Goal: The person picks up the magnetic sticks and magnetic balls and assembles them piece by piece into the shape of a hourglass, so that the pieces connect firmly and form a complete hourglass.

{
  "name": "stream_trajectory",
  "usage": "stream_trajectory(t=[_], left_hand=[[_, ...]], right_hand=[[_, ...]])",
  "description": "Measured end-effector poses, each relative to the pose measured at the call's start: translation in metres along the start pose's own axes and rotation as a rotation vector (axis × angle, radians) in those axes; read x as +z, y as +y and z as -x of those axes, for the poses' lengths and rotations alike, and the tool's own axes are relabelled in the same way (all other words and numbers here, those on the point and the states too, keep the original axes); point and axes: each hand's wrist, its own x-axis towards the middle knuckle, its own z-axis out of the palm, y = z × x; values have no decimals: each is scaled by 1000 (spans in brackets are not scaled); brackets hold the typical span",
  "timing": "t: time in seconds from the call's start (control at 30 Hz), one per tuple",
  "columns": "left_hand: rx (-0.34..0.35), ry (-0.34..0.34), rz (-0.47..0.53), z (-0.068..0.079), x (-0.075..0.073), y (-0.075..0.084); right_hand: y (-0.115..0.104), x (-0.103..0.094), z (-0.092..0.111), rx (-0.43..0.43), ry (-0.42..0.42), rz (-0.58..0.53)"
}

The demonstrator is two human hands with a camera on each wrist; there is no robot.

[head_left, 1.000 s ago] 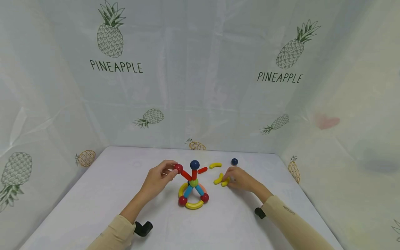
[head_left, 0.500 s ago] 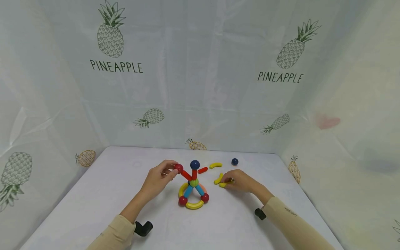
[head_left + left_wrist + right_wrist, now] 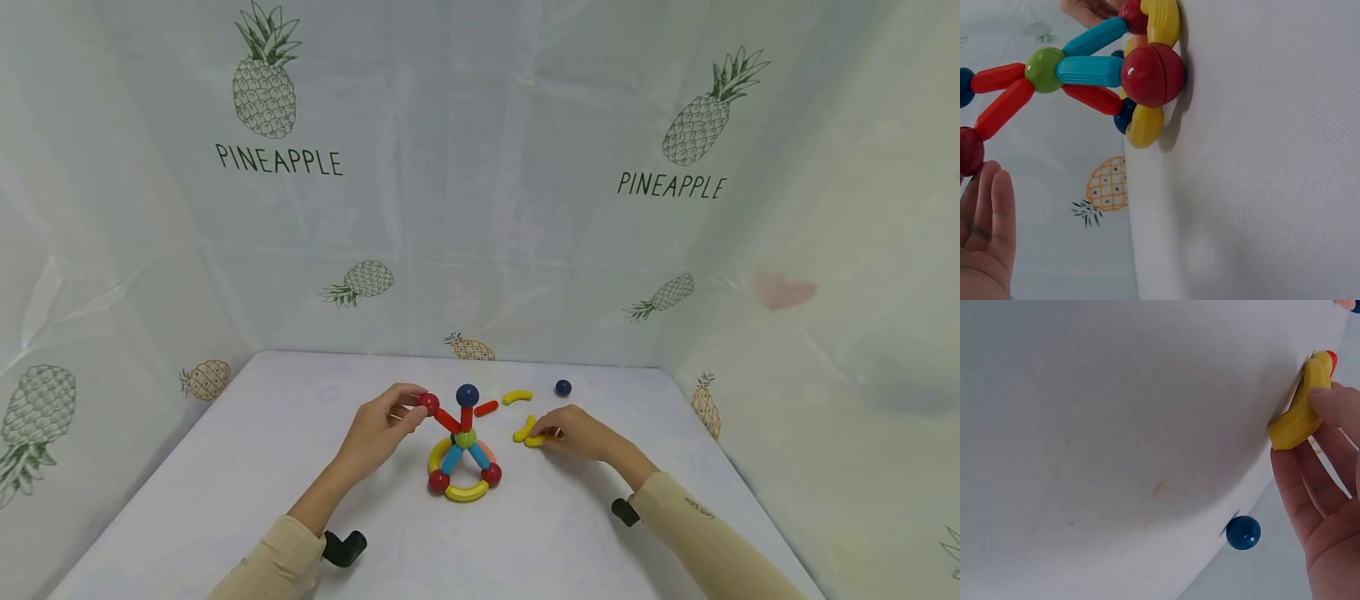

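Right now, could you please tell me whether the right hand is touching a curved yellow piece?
Touching: in the right wrist view, the right hand has its thumb on the curved yellow piece.

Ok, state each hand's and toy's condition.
left hand, pinching upper red ball
upper red ball, held, touching frame
frame, assembled, standing
top blue ball, on frame
right hand, pinching front yellow curve
front yellow curve, held; if lifted, unclear
middle yellow curve, lying apart from frame
far yellow curve, lying loose
detached red rod, lying loose
far blue ball, lying loose
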Motion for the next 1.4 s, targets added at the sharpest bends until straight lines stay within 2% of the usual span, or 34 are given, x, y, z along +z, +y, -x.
stream_trajectory(t=[0.33,0.5,0.7,0.9,1.17,1.4], left_hand=[[-1,1,3,0,0,-1],[-5,4,1,0,1,-1],[-9,-3,-2,-1,2,-2],[3,1,-10,-1,1,0],[18,-2,0,-2,0,1],[11,-1,6,-1,0,1]], right_hand=[[0,2,-1,-10,29,99],[-1,1,-1,17,18,99],[-1,1,1,9,23,101],[-11,-7,4,10,59,-3],[-38,-26,1,-43,206,-110],[-61,-36,-4,-5,288,-172]])
